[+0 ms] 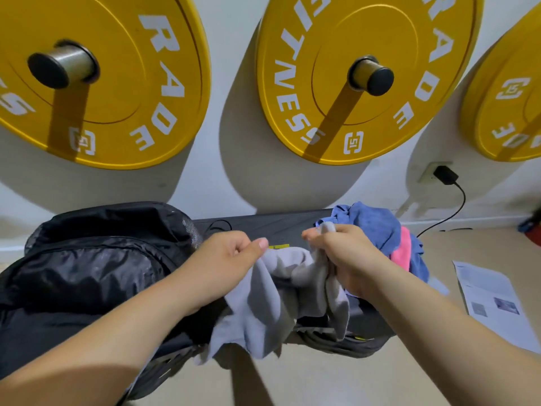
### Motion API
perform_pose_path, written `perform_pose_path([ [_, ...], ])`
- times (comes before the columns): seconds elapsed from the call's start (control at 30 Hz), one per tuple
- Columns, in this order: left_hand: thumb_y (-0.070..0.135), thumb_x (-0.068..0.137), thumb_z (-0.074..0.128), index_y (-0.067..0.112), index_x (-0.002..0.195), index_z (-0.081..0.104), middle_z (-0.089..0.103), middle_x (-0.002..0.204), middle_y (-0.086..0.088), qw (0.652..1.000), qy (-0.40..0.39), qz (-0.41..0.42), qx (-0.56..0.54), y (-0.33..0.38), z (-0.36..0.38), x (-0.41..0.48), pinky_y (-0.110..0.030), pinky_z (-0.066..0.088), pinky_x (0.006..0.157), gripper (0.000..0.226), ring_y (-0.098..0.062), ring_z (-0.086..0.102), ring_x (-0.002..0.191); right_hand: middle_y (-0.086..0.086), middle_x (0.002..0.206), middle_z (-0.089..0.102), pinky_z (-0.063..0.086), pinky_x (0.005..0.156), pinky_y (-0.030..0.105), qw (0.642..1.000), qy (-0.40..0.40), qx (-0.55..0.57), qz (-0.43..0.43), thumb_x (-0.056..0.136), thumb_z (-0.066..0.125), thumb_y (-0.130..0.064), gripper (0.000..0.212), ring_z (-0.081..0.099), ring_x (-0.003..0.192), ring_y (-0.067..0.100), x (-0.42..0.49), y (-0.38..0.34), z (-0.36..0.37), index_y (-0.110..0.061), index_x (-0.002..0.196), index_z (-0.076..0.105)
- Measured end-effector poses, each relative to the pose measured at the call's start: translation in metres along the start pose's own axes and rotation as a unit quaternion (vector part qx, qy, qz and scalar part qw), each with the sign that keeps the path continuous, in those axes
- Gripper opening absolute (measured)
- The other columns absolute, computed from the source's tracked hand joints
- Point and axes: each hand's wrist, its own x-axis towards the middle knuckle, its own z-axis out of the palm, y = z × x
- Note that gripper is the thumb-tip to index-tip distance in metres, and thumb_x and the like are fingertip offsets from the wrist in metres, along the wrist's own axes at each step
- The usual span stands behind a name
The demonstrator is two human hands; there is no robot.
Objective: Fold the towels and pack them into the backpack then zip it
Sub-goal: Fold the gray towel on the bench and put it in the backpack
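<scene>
Grips the grey towel (263, 303), just right of the backpack (87, 273), by its bunched top edge with left hand (231, 259) and right hand (345, 253) both curled tight; seems soft, light, limp, so likely wants pinching at two corners, spread apart.

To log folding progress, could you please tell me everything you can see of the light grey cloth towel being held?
The light grey soft cloth towel is unfolded and crumpled, hanging in loose folds. The left hand pinches its upper edge; the right hand grips a bunched part, with a tuft poking above the fist. It drapes over the dark flat bench, its lower edge hanging past the front, between the black fabric backpack and the heap of blue and pink towels.
</scene>
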Motion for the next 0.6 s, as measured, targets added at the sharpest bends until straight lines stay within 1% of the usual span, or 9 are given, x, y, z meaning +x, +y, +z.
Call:
perform_pose_path([
  [0.07,0.050,0.094,0.062,0.021,0.060,0.041,0.032,0.050,0.013,0.999,0.008,-0.020,-0.031,0.004,0.006,-0.002,-0.020,0.026,0.047,0.049,-0.007,0.030,0.049,0.016,0.076,0.060,0.050,0.073,0.038,0.997,-0.060,0.036,-0.012,0.093,0.067,-0.010,0.015,0.058,0.076,0.027,-0.017,-0.005,0.014,0.004,0.086,0.069],
  [0.13,0.053,0.090,0.067,0.020,0.062,0.047,0.039,0.055,0.007,0.995,0.014,-0.044,-0.086,0.004,0.009,-0.003,-0.023,0.028,0.053,0.047,-0.009,0.035,0.054,0.025,0.081,0.070,0.051,0.076,0.040,0.995,-0.089,0.036,-0.041,0.093,0.069,-0.009,0.014,0.061,0.076,0.027,-0.030,-0.009,0.022,0.003,0.088,0.072],
  [0.2,0.050,0.087,0.073,0.016,0.070,0.060,0.059,0.066,-0.007,0.984,-0.006,-0.073,-0.164,0.003,0.010,-0.003,-0.028,0.038,0.064,0.041,-0.011,0.048,0.065,0.029,0.091,0.073,0.057,0.081,0.046,0.994,-0.087,0.026,-0.064,0.090,0.073,-0.010,0.009,0.066,0.077,0.030,-0.035,-0.010,0.027,-0.003,0.090,0.077],
  [0.23,0.046,0.087,0.075,0.013,0.079,0.067,0.071,0.083,-0.016,0.973,-0.022,-0.089,-0.211,0.002,0.010,-0.002,-0.033,0.043,0.072,0.035,-0.014,0.057,0.075,0.027,0.091,0.075,0.058,0.085,0.051,0.994,-0.079,0.021,-0.071,0.088,0.075,-0.012,0.007,0.069,0.079,0.033,-0.034,-0.010,0.028,-0.006,0.090,0.079],
  [0.27,0.040,0.088,0.075,0.012,0.089,0.071,0.075,0.101,-0.020,0.960,-0.036,-0.104,-0.258,0.002,0.010,-0.001,-0.038,0.048,0.080,0.029,-0.019,0.063,0.086,0.023,0.089,0.076,0.059,0.087,0.054,0.995,-0.068,0.015,-0.075,0.087,0.077,-0.012,0.005,0.072,0.082,0.034,-0.033,-0.009,0.029,-0.008,0.089,0.079],
  [0.33,0.021,0.094,0.070,0.007,0.105,0.073,0.073,0.114,-0.024,0.933,-0.059,-0.121,-0.333,0.002,0.009,0.001,-0.048,0.051,0.098,0.018,-0.031,0.070,0.102,0.015,0.086,0.078,0.061,0.085,0.053,0.996,-0.052,0.012,-0.075,0.087,0.077,-0.011,0.003,0.074,0.084,0.033,-0.028,-0.005,0.030,-0.009,0.088,0.079],
  [0.37,0.011,0.096,0.064,0.005,0.110,0.073,0.073,0.115,-0.024,0.924,-0.067,-0.123,-0.356,0.002,0.008,0.003,-0.048,0.050,0.102,0.017,-0.035,0.070,0.108,0.014,0.086,0.078,0.061,0.084,0.051,0.996,-0.050,0.019,-0.074,0.088,0.076,-0.010,0.003,0.073,0.082,0.030,-0.026,-0.004,0.030,-0.009,0.088,0.078],
  [0.47,-0.002,0.098,0.056,0.005,0.117,0.073,0.075,0.114,-0.020,0.913,-0.071,-0.119,-0.383,0.002,0.010,0.006,-0.041,0.054,0.099,0.027,-0.033,0.069,0.113,0.014,0.090,0.079,0.061,0.087,0.047,0.994,-0.071,0.036,-0.073,0.093,0.070,-0.010,0.008,0.073,0.083,0.025,-0.024,-0.002,0.031,-0.007,0.095,0.077],
  [0.6,0.008,0.096,0.064,0.001,0.117,0.071,0.075,0.113,-0.021,0.900,-0.024,-0.141,-0.411,-0.003,0.014,0.012,-0.045,0.054,0.100,0.023,-0.038,0.069,0.112,0.015,0.087,0.078,0.062,0.083,0.044,0.992,-0.089,0.039,-0.081,0.092,0.071,-0.009,0.008,0.072,0.080,0.024,-0.026,-0.004,0.031,-0.006,0.095,0.078],
])
